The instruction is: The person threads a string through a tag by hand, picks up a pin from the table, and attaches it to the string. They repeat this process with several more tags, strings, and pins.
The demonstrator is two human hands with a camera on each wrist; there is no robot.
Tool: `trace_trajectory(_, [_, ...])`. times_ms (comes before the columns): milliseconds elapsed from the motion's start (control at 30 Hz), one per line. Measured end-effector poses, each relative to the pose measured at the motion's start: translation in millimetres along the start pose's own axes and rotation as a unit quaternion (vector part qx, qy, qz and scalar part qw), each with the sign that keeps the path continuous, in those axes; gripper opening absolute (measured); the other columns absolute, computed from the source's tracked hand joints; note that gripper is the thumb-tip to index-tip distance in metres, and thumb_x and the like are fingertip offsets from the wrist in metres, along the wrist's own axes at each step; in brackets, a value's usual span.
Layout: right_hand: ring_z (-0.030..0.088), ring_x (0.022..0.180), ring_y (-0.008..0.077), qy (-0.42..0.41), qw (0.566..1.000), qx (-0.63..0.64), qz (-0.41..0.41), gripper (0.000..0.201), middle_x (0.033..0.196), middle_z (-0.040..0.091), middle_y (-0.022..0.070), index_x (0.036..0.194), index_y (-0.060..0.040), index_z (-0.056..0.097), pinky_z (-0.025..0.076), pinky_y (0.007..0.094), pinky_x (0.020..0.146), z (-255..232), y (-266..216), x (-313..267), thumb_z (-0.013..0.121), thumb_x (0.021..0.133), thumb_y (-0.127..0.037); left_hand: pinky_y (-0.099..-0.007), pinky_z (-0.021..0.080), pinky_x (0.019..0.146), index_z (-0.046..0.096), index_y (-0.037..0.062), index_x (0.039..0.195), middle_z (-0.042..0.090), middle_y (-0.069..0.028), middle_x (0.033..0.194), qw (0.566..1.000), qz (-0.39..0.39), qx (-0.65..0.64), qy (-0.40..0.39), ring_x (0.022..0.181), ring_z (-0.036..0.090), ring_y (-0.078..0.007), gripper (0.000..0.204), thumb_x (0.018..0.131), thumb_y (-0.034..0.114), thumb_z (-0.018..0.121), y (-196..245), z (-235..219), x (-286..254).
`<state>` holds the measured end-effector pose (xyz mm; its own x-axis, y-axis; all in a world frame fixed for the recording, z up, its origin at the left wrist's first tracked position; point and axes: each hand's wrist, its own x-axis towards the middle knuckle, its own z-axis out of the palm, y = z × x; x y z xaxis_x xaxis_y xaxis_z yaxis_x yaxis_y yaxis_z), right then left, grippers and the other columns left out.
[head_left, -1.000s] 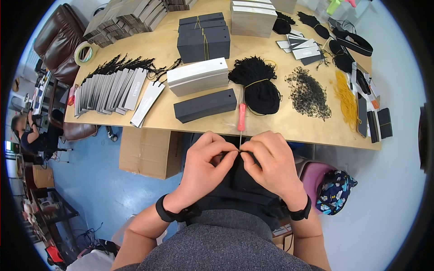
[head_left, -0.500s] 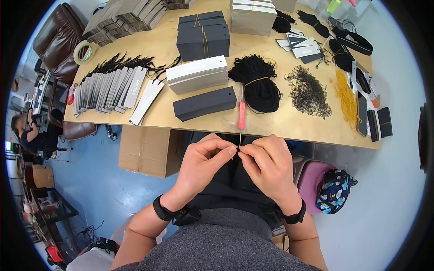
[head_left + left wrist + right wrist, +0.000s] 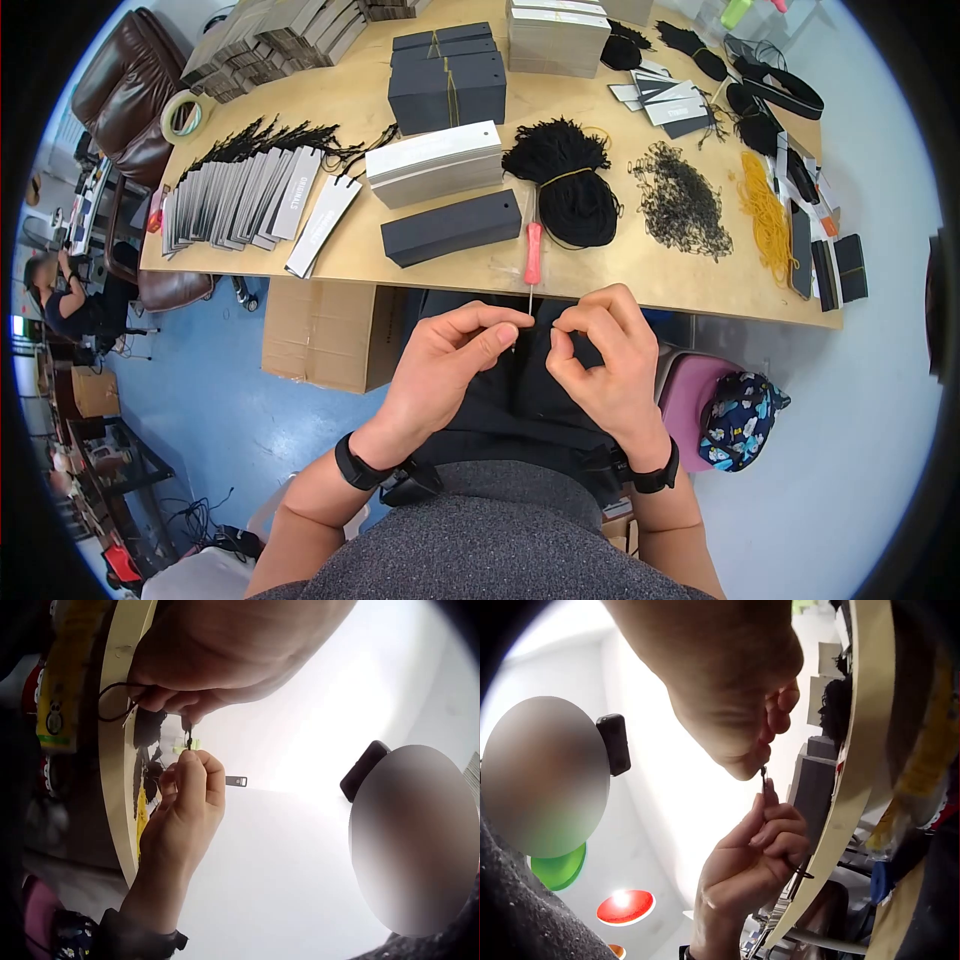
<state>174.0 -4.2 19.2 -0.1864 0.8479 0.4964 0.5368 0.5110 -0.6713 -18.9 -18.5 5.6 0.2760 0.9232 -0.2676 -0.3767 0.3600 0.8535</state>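
Observation:
My left hand (image 3: 435, 360) pinches a thin black cord (image 3: 190, 741) between thumb and forefinger. A loop of the cord hangs out under this hand in the left wrist view. My right hand (image 3: 612, 365) pinches the other end, its thumb and forefinger meeting at the tips. Between the two sets of fingertips a short dark stretch of cord (image 3: 764, 781) shows in the right wrist view. Both hands are over my lap at the table's front edge. Just beyond them lies a red-handled tool (image 3: 533, 258), its thin metal shaft pointing toward me past the edge.
On the table (image 3: 600, 285) stand dark card stacks (image 3: 450, 92) and a white-topped stack (image 3: 435, 165). A black cord bundle (image 3: 578, 205), small black loops (image 3: 682, 205) and yellow bands (image 3: 765, 220) lie to the right. Corded tags (image 3: 240, 205) fan out on the left.
The fingertips of both hands were together half a second ago. Now they are apart, the right hand having shifted a little to the right.

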Motion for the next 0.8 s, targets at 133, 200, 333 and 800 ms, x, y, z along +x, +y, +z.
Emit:
trace_trajectory(133, [0.058,0.071,0.0244,0.003,1.0,-0.011,-0.006,0.023,0.083,0.053,0.0076,0.082,-0.0059,0.061,0.047,0.0345,0.061,-3.9,2.6,-1.0,0.072,0.065,0.005,-0.0202,0.045,0.075,0.071,0.0013,0.112,0.066,0.0008,0.094,0.999,0.002,0.047,0.005,0.084,0.055,-0.0041,0.019,0.096,0.008,0.065,3.4,-0.2,-0.5])
trace_trajectory(200, [0.058,0.07,0.0245,0.009,1.0,-0.006,-0.001,0.023,0.083,0.053,0.008,0.082,-0.0054,0.061,0.047,0.034,0.06,-6.3,4.0,-1.5,0.071,0.065,0.006,-0.0206,0.047,0.078,0.071,0.001,0.113,0.067,0.0001,0.097,0.997,-0.003,0.073,0.006,0.087,0.057,-0.0044,0.02,0.095,0.006,0.065,12.5,1.9,-3.0])
trace_trajectory(333, [0.057,0.068,0.0205,-0.018,0.994,0.032,0.1,0.016,0.085,0.054,0.0086,0.084,-0.0027,0.06,0.047,0.0297,0.062,-23.7,9.4,-0.7,0.067,0.072,0.005,-0.0215,0.049,0.084,0.069,0.0005,0.115,0.069,-0.0012,0.1,0.981,-0.008,0.195,-0.001,0.094,0.062,-0.0059,0.022,0.094,0.001,0.064,26.8,-13.5,-8.4])
trace_trajectory(800, [0.063,0.074,0.0089,-0.24,0.825,0.413,0.304,0.035,0.107,0.067,0.0116,0.13,0.0009,0.053,0.055,0.0244,0.068,-7.4,-9.1,11.0,0.061,0.097,-0.006,-0.026,0.052,0.064,0.069,0.0028,0.106,0.067,-0.0091,0.088,0.892,0.241,0.382,0.019,0.075,0.066,-0.0156,0.021,0.086,-0.004,0.067,37.3,16.4,2.0])
